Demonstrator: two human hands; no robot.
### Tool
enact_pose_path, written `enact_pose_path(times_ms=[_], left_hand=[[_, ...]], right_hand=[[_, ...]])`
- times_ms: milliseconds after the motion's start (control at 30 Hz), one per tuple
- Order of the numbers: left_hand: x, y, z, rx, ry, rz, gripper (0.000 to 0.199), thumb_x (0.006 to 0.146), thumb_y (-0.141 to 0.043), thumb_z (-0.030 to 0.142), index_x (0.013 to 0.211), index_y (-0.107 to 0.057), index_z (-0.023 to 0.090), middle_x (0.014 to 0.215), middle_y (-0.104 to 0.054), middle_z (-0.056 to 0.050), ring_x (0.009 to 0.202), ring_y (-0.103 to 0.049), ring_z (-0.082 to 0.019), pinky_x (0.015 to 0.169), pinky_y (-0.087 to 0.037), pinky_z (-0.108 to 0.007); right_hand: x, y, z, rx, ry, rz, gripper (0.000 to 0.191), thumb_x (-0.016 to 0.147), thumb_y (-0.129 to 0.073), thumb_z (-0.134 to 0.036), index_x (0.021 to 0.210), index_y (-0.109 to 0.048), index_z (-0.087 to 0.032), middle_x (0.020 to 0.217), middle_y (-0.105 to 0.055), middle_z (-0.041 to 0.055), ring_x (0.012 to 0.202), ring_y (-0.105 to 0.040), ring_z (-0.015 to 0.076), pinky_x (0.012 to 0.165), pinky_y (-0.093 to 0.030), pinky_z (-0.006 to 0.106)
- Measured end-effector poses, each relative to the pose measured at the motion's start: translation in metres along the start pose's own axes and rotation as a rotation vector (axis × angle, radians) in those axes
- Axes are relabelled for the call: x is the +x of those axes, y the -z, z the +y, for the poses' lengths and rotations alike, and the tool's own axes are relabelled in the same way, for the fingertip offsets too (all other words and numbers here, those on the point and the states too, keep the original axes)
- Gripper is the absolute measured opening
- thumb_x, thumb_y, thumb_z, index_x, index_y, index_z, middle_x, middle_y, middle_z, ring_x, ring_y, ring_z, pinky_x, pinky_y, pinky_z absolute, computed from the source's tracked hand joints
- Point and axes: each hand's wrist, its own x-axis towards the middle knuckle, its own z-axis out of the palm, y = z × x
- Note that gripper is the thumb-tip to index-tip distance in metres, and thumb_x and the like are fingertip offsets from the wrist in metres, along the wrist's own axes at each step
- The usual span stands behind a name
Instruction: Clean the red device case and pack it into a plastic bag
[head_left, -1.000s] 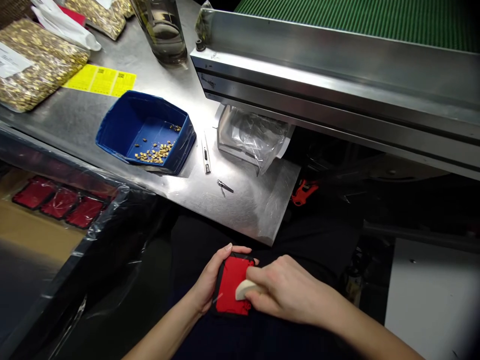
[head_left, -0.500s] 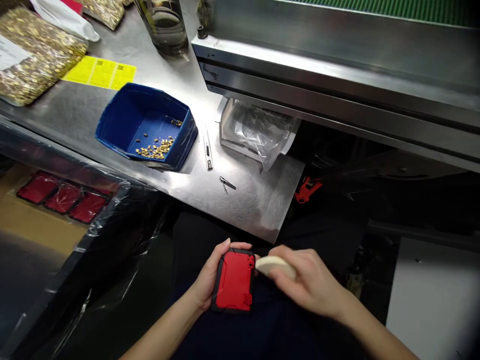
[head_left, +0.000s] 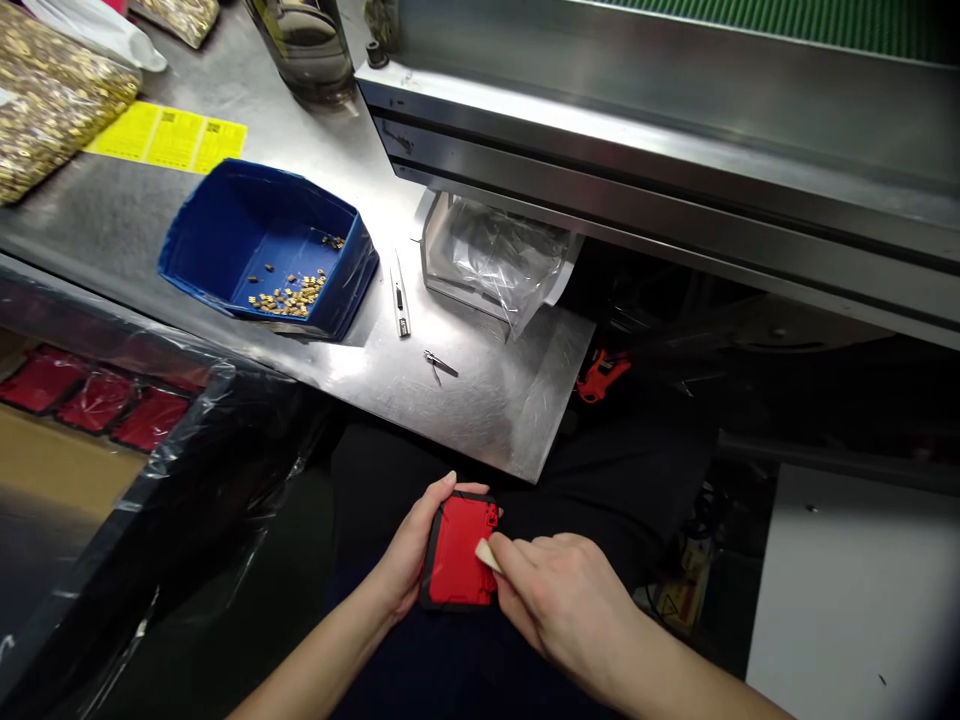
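My left hand [head_left: 411, 548] is wrapped round the left and far edges of a red case with a black rim [head_left: 459, 552], held over my lap with its red face up. Small raised red parts line the right side of the case. Pinched in my right hand [head_left: 562, 600] is a cream-coloured pad [head_left: 487, 555], whose tip touches the case near its right edge. My right fingers hide most of the pad, and I cannot tell what it is made of.
On the metal table [head_left: 480, 420] are a blue bin [head_left: 255, 220] with small brass pieces [head_left: 296, 297], a utility knife [head_left: 400, 305], nail clippers [head_left: 440, 363] and a tray of clear plastic bags [head_left: 502, 250]. A metal conveyor frame [head_left: 600, 150] stands behind. Wrapped red cases [head_left: 97, 398] lie left.
My right hand has moved left and down, bringing the pad from beside the case onto its right side. The pad has turned edge-on. The whole view has shifted slightly.
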Motion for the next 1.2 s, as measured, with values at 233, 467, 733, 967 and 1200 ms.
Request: enact_pose_path(times_ms=[233,467,733,967,1200], left_hand=[[0.002,0.003,-0.003,0.064,-0.041,0.01,0.058,0.09,-0.064,0.064,0.115,-0.075,0.013,0.107,-0.079,-0.017,0.084,-0.074,-0.028,0.075,-0.06,-0.036],[0.0,0.004,-0.003,0.123,-0.082,0.01,0.054,0.09,-0.066,0.061,0.119,-0.074,0.016,0.103,-0.079,-0.014,0.091,-0.073,-0.031,0.079,-0.059,-0.037],[0.001,0.007,-0.004,0.147,-0.121,-0.023,0.055,0.091,-0.066,0.06,0.125,-0.073,0.017,0.103,-0.079,-0.013,0.093,-0.073,-0.029,0.081,-0.058,-0.035],[0.002,0.009,-0.005,0.194,-0.146,-0.03,0.056,0.092,-0.064,0.06,0.125,-0.073,0.016,0.104,-0.079,-0.014,0.091,-0.072,-0.028,0.08,-0.057,-0.034],[0.001,0.011,-0.002,0.137,-0.061,-0.054,0.057,0.093,-0.064,0.061,0.127,-0.071,0.017,0.109,-0.078,-0.015,0.093,-0.072,-0.028,0.079,-0.057,-0.034]], right_hand=[[-0.001,-0.008,-0.009,-0.01,-0.097,0.033,0.011,0.101,-0.047,-0.016,0.106,-0.056,-0.021,0.073,-0.067,-0.0026,0.061,-0.064,0.0169,0.058,-0.027,0.034],[-0.001,-0.006,-0.012,0.049,-0.175,-0.005,0.012,0.101,-0.045,-0.016,0.105,-0.055,-0.022,0.075,-0.069,-0.002,0.063,-0.066,0.0178,0.058,-0.025,0.033],[-0.003,-0.013,-0.015,0.086,-0.222,0.046,0.011,0.1,-0.046,-0.016,0.097,-0.054,-0.023,0.072,-0.068,-0.0023,0.058,-0.064,0.0164,0.057,-0.022,0.032],[-0.003,-0.014,-0.014,0.123,-0.243,0.037,0.011,0.099,-0.047,-0.015,0.096,-0.054,-0.022,0.072,-0.068,-0.0017,0.058,-0.062,0.0147,0.057,-0.021,0.031],[0.0,-0.01,-0.01,0.143,-0.222,0.021,0.01,0.1,-0.046,-0.018,0.097,-0.054,-0.023,0.073,-0.069,-0.0027,0.059,-0.063,0.0155,0.056,-0.021,0.032]])
